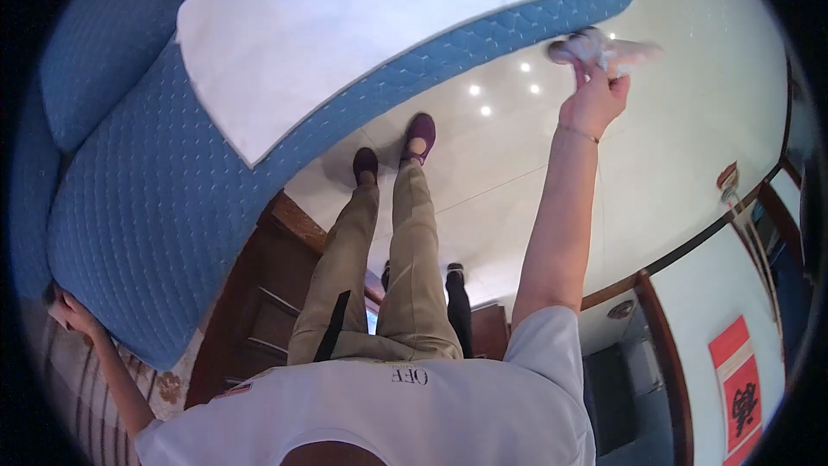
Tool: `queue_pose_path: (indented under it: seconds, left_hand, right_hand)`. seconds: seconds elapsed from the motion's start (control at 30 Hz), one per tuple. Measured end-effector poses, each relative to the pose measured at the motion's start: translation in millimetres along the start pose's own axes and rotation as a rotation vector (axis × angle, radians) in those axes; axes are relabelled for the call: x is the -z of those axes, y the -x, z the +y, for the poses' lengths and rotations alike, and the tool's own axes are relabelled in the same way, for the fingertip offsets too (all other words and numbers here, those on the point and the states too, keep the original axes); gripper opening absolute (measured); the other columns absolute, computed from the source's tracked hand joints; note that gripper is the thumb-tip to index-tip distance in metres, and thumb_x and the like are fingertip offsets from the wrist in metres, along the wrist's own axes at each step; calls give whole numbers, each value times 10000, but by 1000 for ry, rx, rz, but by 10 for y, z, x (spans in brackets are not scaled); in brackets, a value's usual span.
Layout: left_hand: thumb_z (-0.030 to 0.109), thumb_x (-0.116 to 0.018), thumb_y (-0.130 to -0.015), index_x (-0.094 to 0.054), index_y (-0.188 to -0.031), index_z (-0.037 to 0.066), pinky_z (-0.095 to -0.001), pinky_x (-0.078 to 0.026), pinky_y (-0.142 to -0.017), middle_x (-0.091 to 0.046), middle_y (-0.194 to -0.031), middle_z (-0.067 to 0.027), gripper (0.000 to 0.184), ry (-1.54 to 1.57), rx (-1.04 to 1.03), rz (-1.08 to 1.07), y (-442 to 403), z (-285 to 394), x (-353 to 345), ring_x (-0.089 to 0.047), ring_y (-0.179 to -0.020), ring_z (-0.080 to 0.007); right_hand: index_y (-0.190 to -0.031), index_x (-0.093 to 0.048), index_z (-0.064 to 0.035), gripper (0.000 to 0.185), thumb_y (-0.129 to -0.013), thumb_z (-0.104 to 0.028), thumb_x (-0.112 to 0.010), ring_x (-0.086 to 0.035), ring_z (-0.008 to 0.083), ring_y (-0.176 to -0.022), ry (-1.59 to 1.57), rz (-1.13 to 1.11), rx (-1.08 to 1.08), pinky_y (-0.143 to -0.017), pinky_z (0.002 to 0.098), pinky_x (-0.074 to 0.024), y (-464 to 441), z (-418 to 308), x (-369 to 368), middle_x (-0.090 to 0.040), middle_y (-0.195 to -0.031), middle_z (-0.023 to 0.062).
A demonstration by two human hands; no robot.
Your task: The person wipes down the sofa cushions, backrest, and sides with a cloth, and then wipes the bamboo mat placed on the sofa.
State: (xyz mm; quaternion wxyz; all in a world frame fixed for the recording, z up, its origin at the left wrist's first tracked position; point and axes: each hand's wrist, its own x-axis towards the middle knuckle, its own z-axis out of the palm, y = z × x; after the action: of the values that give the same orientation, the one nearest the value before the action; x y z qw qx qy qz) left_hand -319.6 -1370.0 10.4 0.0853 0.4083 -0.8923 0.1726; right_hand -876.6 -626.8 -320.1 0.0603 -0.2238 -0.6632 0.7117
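Observation:
My right hand (597, 97) is raised over the pale floor, past the near edge of the blue quilted sofa cover (142, 216). Its fingers pinch a crumpled pale cloth (617, 53), whitish and pinkish with a darker end; motion smears it, so its exact kind is unclear. A white sheet (397, 17) with a sharp corner lies over the blue cover. Far to the left, my left hand (76, 312) is beside the lower edge of the cover with its fingers bent. Something pale may be at its fingertips, but the dim image edge hides what.
My purple shoes (420, 134) stand on the shiny tiled floor (492, 155). Behind my legs show another person's dark-trousered leg (460, 315) and brown wooden furniture (259, 311). To the right, a long-handled tool (729, 179) leans near a wall with a red hanging (737, 388).

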Motion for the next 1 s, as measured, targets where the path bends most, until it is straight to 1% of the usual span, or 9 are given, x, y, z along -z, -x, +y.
queue_pose_path:
  seconds: [0.2, 0.3, 0.33, 0.43, 0.6, 0.67, 0.73, 0.97, 1.0]
  left_hand:
    - [310, -458, -945, -546, -1191, -19, -343, -390, -944, -579, -1193, -159, 419, 84, 53, 17, 125, 78, -67, -542, -1079, -286]
    - [310, -476, -940, -570, -1161, 1, -342, -404, -926, -599, -1152, -145, 391, 59, 55, 47, 150, 92, -114, -559, -1045, -275]
    - [304, -482, -938, -582, -1145, 8, -344, -408, -921, -609, -1131, -138, 374, 97, 115, 66, 186, 158, -103, -566, -1028, -272]
    - [296, -491, -936, -598, -1124, 17, -334, -416, -908, -621, -1103, -123, 353, 61, 203, 47, 268, 51, -154, -578, -1001, -254]
    - [285, -512, -928, -611, -1108, 24, -301, -429, -878, -629, -1074, -102, 332, 230, 145, 100, 316, 49, -319, -585, -974, -206]
    - [278, -508, -927, -614, -1106, 27, -304, -430, -878, -629, -1060, -102, 326, 176, 128, 139, 349, 310, -253, -585, -976, -210]
    - [279, -510, -927, -611, -1111, 28, -306, -431, -877, -628, -1048, -106, 328, 124, 90, 168, 320, 505, -191, -586, -974, -210]
    - [364, -508, -908, -620, -1076, 75, -325, -437, -857, -621, -993, -108, 352, 144, 104, 143, 293, 749, -143, -586, -942, -226]
    - [382, -503, -905, -619, -1084, 85, -335, -439, -857, -626, -984, -113, 366, 118, 110, 184, 311, 842, -148, -589, -938, -230]
  right_hand:
    - [-1168, -474, 7, 313, -856, -13, -475, -494, 365, -985, 991, -224, 468, -868, 400, -407, -73, 763, -141, -474, -1064, 248]
    - [-1188, -448, 21, 329, -865, -37, -476, -470, 420, -939, 981, -214, 318, -832, 448, -393, 1120, 834, -489, -411, -1087, 301]
    - [-1009, -509, 32, 188, -832, -28, -491, -498, 383, -878, 931, -137, 468, -777, 471, -393, 1565, 862, -620, -505, -943, 253]
    - [-1147, -464, 34, 346, -802, 12, -487, -430, 462, -1042, 1020, -493, 434, -947, 457, -364, 2845, 1155, -644, -363, -1205, 320]
    - [-900, -590, -14, 151, -751, -19, -564, -562, 250, -930, 690, -1035, 156, -778, 365, -478, 4304, 1240, -723, -517, -977, 220]
    - [-840, -591, -17, 122, -721, 9, -574, -589, 209, -763, 633, -1229, -315, -694, 343, -505, 4291, 1323, -753, -553, -801, 168]
    - [-849, -580, -27, 80, -775, -55, -565, -575, 155, -685, 501, -976, -697, -629, 297, -504, 3857, 1669, -577, -567, -758, 60]
    - [-875, -595, -2, 162, -835, -86, -463, -620, 197, -746, 330, -469, -452, -556, 288, -497, 1511, 828, -596, -632, -857, 113]
    - [-911, -607, -9, 188, -859, -116, -460, -626, 201, -760, 381, -204, -332, -587, 297, -503, 1545, 742, -673, -639, -900, 117]
